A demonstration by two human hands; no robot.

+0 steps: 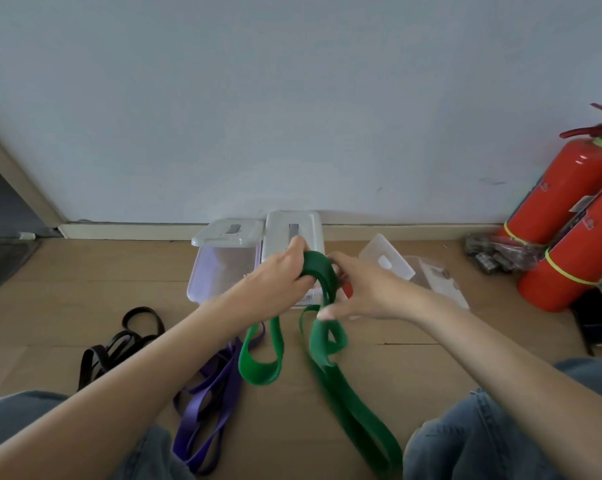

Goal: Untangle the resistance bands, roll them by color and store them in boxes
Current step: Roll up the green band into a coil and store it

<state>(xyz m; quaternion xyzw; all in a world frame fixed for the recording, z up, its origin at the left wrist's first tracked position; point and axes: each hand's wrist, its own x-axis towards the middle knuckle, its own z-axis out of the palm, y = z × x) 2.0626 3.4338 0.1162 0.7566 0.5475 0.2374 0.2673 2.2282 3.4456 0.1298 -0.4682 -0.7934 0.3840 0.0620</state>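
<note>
Head view: the step in hand looks like rolling the green band (322, 344). The left hand (278, 271) grips a coil of it, fingers curled round the dark green turns, held above the floor in front of the boxes. The right hand (358, 289) is at the same coil; its fingers seem to pinch or guide the strap, but the contact is partly hidden, so I cannot tell its grip for sure. Below the hands the band hangs in several loose loops, and one long blurred tail runs down between the knees.

The next move, as I judge it, calls for feeding that slack onto the coil turn by turn, keeping the strap flat (one hanging loop looks twisted), then setting the roll in a box.

The purple band (209, 403) lies loose on the floor just left of the green one, touching or crossing it near the top. The black band (119, 344) lies further left, apart. Both still need rolling.

The floor (413, 341) is light wood. Two clear boxes (223, 265) with lids stand against a pale wall (292, 98); a loose lid (386, 259) lies to their right. Two red extinguishers (569, 230) lean at the far right.
</note>
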